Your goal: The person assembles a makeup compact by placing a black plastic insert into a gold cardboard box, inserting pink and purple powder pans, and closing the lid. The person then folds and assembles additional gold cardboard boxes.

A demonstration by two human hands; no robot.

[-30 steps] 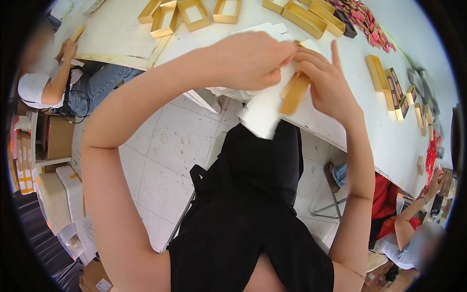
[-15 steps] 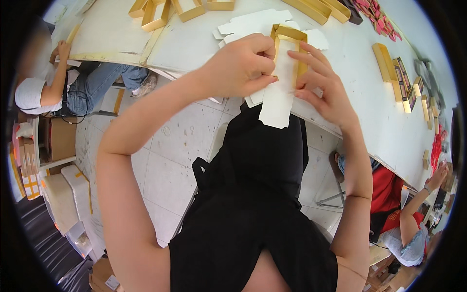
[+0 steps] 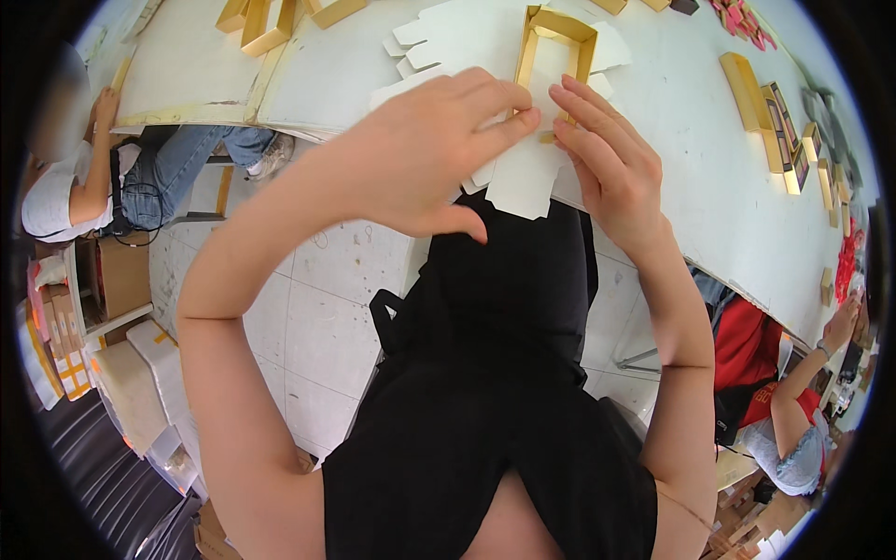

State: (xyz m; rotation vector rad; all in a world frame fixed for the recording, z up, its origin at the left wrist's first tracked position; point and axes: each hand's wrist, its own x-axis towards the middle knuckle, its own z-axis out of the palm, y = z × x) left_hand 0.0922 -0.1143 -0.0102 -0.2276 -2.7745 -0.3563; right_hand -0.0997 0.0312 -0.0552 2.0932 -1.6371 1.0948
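My left hand [image 3: 425, 154] and my right hand [image 3: 602, 159] meet at the near edge of the white table [image 3: 672, 177]. Their fingertips pinch the near end of a gold open box frame [image 3: 557, 49] that rests on a flat white die-cut card [image 3: 523, 182]. The card's lower flap hangs over the table edge above my black apron. The frame stands open, its hollow facing up. More white card blanks [image 3: 420, 47] lie under it, partly hidden by my left hand.
Gold box frames lie at the table's far left [image 3: 257, 23] and along its right side [image 3: 775, 112]. Red and pink pieces [image 3: 742, 19] sit at the far right. One person sits at left [image 3: 84, 177], another in red at right [image 3: 775, 392]. Cartons [image 3: 112, 373] stand on the floor.
The gold frame and the white card went from held up and tilted in front of me to lying on the table edge. Both hands moved forward with them and now press on the frame's near end.
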